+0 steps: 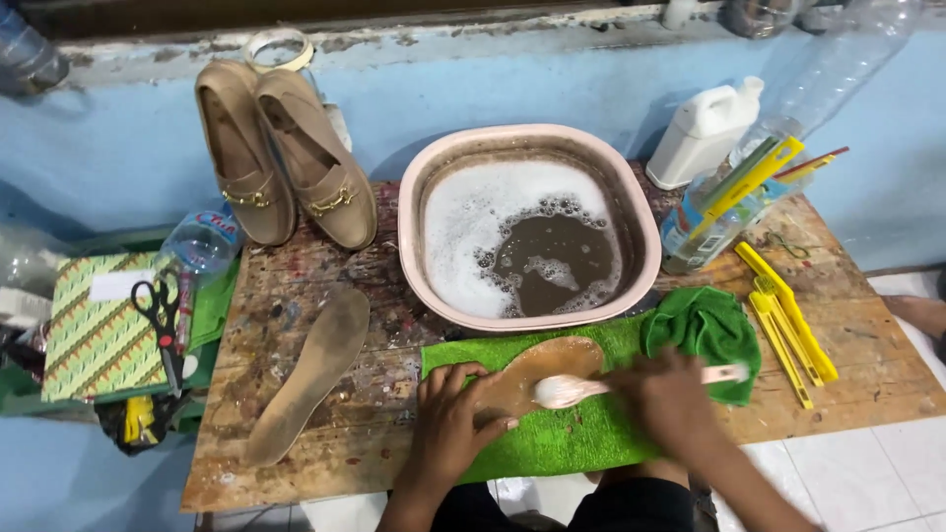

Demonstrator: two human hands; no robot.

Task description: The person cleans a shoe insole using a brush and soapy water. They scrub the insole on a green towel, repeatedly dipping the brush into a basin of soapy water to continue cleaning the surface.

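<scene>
Scrubbing station on a paint-stained wooden table (296,335), seen from the head camera.

Left hand (448,419): fingers spread and pressed flat on the near end of a brown insole (537,369), pinning it down. Nothing is gripped.

Right hand (670,404): closed around the handle of a pale brush (572,391), blurred; the brush head sits on the insole.

Insole: lies flat on a green towel (552,433) at the near edge of the table, between the two hands. The far right end of the towel is bunched up.

Second insole (310,374): lies bare on the table left of the towel, angled, well apart from both hands.

Basin (527,227): pink, oval, just behind the towel, holding murky brown water and white foam.

Shoes (286,153): one tan pair with gold-coloured buckles, side by side at the far left of the table, leaning on the blue wall.

Yellow tools (788,320): several long plastic pieces at the right of the table.

White jug (705,133): behind the basin on the right, beside a clear bottle (714,212) that holds sticks and tools.

Scissors (163,320): black-handled, on a green patterned box (94,335) left of the table.
</scene>
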